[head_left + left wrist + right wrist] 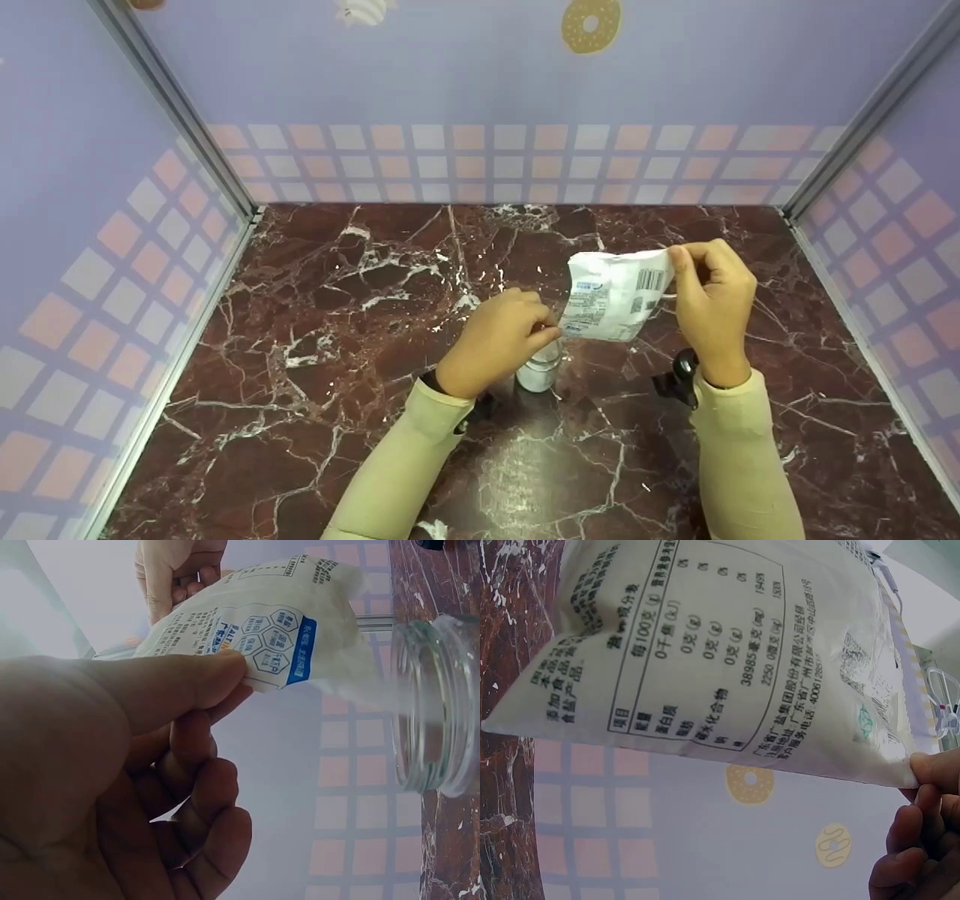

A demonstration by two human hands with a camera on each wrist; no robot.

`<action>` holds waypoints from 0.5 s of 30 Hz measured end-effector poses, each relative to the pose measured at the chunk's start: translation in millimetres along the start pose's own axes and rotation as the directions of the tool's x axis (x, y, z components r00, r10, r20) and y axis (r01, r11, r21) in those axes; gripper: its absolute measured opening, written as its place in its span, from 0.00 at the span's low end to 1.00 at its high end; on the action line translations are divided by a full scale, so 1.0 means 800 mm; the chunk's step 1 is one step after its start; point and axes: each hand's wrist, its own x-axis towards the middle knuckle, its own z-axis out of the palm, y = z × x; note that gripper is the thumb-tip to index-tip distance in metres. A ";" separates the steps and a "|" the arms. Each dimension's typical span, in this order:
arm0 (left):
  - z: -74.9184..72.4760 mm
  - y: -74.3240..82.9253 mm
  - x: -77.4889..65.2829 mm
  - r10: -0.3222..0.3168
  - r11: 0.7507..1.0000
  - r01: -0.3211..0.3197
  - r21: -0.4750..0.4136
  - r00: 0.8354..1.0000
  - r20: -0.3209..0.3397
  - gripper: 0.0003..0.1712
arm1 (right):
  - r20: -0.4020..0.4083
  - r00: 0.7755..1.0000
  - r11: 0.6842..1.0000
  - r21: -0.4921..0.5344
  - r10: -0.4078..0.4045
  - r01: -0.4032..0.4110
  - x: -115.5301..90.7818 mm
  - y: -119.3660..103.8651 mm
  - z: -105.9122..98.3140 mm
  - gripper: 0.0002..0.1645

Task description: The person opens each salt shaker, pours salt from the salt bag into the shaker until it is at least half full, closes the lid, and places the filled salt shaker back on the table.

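A white printed bag of salt hangs tilted between both hands. My right hand pinches its upper right corner between thumb and fingers. With thumb and forefinger, my left hand grips the bag's lower left end. Below that end stands a clear glass jar, partly hidden by the left hand. In the left wrist view, a blurred white stream runs from the bag into the open mouth of the jar. The right wrist view shows the bag's printed back.
White specks lie scattered on the dark red marbled table, mostly beyond the left hand. Purple panels with pink and white squares enclose the table at the back and both sides.
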 end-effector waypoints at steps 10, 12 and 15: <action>0.003 -0.001 0.000 0.032 0.999 -0.032 0.025 0.999 -0.018 0.10 | -0.006 1.000 1.000 0.004 -0.007 0.007 0.000 0.000 0.000 0.08; 0.004 -0.001 0.000 0.032 0.999 -0.032 0.022 0.999 -0.016 0.10 | -0.007 1.000 1.000 0.003 -0.010 0.010 0.000 0.000 0.000 0.08; 0.003 -0.001 -0.001 0.031 0.999 -0.031 0.017 0.999 -0.013 0.11 | -0.009 1.000 1.000 0.007 -0.014 0.014 0.000 -0.001 0.000 0.08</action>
